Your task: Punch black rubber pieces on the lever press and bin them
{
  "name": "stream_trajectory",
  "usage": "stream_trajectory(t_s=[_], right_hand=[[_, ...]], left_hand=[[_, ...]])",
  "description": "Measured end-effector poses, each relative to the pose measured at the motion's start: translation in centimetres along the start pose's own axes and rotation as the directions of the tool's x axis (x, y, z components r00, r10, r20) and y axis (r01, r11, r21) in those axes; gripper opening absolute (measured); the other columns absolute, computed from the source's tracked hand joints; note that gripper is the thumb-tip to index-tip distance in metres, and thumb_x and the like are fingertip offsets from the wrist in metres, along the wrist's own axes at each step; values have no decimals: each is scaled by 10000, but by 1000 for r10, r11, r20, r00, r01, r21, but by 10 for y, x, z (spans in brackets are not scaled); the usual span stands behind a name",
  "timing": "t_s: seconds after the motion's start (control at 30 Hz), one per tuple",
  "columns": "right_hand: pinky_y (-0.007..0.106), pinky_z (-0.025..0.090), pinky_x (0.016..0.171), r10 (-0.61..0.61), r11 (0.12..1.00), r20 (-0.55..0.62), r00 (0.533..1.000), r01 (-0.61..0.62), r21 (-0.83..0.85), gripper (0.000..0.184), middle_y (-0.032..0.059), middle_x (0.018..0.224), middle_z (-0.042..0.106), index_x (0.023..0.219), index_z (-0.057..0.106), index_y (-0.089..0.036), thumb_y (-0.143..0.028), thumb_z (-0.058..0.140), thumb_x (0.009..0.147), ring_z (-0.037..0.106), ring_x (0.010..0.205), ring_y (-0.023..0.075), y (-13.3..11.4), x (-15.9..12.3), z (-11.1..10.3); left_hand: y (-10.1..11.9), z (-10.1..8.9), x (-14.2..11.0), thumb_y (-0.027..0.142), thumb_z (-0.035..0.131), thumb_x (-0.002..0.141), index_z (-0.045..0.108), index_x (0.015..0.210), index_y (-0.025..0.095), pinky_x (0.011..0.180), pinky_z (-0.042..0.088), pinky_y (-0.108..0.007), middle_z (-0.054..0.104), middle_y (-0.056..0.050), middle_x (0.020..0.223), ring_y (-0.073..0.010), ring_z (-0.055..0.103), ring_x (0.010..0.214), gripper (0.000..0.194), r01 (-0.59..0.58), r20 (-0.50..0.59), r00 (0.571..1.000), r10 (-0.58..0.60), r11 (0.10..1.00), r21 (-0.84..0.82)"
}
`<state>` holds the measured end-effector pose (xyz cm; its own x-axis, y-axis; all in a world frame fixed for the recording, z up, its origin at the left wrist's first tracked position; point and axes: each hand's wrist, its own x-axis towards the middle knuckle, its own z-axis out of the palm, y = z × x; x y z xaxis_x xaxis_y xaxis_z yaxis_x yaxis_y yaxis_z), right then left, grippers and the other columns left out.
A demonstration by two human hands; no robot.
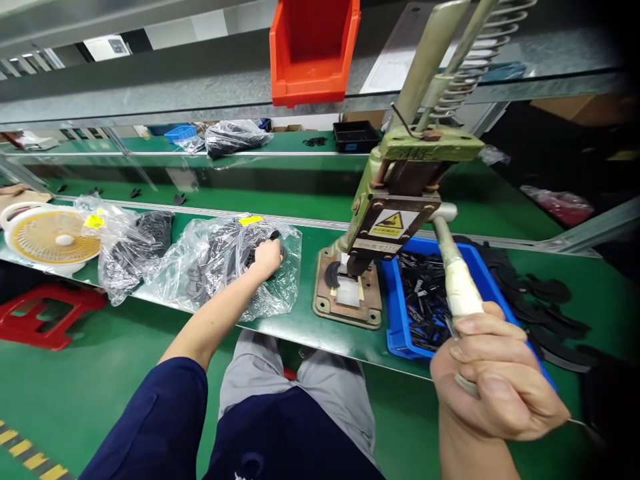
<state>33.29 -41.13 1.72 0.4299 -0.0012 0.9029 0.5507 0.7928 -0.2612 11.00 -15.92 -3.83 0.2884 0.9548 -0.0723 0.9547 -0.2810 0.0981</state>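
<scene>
Hand press (pixel 395 200) stands on the green table (pixel 310 327), just left of the blue bin (pixel 400 313). One dark crescent-shaped piece (pixel 332 273) lies on the press's base plate (pixel 345 300) under the ram; it looks loaded but I cannot tell whether it has been pressed.

Right hand (pixel 495 380) is clenched around the pale wrapped lever (pixel 457 280) of the press. Left hand (pixel 267 257) reaches into the open clear plastic bag (pixel 225 267), fingers closed on black pieces there.

Judged progress: partway. The bin holds a heap of small black parts, and more black crescents (pixel 545 300) lie loose to its right; the bag and a second bag (pixel 127 247) are both well filled.

Materials: press body is chipped green-painted metal with a yellow warning label and a bare coil spring above. Base plate is dull brown steel with corner bolts. Bags are crinkled, glossy film. Pieces look flat, matte, rubbery. A round fan (pixel 50 237) sits at far left.
</scene>
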Motion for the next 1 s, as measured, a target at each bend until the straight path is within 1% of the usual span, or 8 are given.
stream_trajectory(t_s=[0.1, 0.2, 0.4, 0.53, 0.73, 0.8, 0.9, 1.0], right_hand=[[453, 440, 741, 20, 1000, 9, 1000, -20, -12, 196, 1, 482, 508, 447, 413, -188, -165, 512, 614, 555, 585, 180, 0, 0, -2], [466, 446, 764, 25, 1000, 19, 1000, -25, -15, 196, 5, 483, 506, 450, 423, -190, -162, 515, 621, 559, 589, 183, 0, 0, -4], [483, 467, 821, 64, 997, 37, 997, -62, -34, 214, -11, 508, 534, 474, 457, -197, -169, 540, 669, 575, 617, 181, -2, -1, -7], [494, 469, 842, 79, 996, 65, 995, -76, -51, 184, -18, 514, 535, 491, 479, -203, -169, 528, 665, 576, 620, 181, -3, -1, -10], [525, 438, 868, 93, 994, 88, 992, -88, -59, 158, -4, 514, 534, 515, 503, -195, -149, 513, 666, 576, 663, 194, -6, 0, -11], [526, 431, 864, 87, 995, 101, 991, -80, -65, 161, -10, 514, 534, 521, 502, -199, -148, 511, 673, 571, 667, 195, -5, 1, -11], [517, 423, 840, 60, 996, 111, 992, -53, -69, 176, -23, 514, 524, 528, 492, -208, -157, 502, 695, 556, 659, 191, -2, 1, -12], [518, 421, 843, 58, 996, 126, 990, -48, -78, 181, -28, 529, 527, 546, 498, -211, -166, 497, 721, 553, 663, 188, 0, 0, -14]], left_hand=[[7, 7, -12, 120, 513, 887, 634, 1153, 137, 948, 482, -374, 655, -175, 1143, -283, 622, 1108, 293, -168, -74, 983, 170, 985, 29], [9, 15, -17, 166, 588, 862, 664, 1078, 147, 889, 499, -334, 691, -132, 1043, -258, 652, 1013, 230, -239, 1, 971, 240, 968, -81], [-7, 10, 2, 228, 600, 873, 698, 1057, 140, 854, 501, -290, 724, -117, 1007, -231, 676, 949, 227, -69, -6, 998, 69, 975, -210], [-11, 8, 14, 215, 713, 774, 719, 895, 142, 841, 506, -307, 713, -148, 1008, -268, 680, 951, 142, -41, 86, 995, 54, 989, -140], [2, 4, 13, 91, 725, 707, 662, 842, 163, 733, 497, -268, 705, -52, 817, -202, 666, 788, 165, -25, 53, 998, 40, 966, -259], [15, 0, 7, 88, 722, 722, 626, 806, 157, 665, 490, -246, 660, -13, 711, -159, 636, 682, 145, 13, 69, 997, 23, 871, -491], [44, -6, -6, 105, 733, 743, 607, 864, 148, 583, 490, -216, 621, 24, 664, -102, 594, 570, 180, 152, 211, 976, 60, 508, -848], [76, -9, -20, 98, 783, 704, 620, 935, 138, 557, 512, -203, 643, 23, 690, -87, 605, 560, 285, 290, 339, 929, 147, 281, -915]])
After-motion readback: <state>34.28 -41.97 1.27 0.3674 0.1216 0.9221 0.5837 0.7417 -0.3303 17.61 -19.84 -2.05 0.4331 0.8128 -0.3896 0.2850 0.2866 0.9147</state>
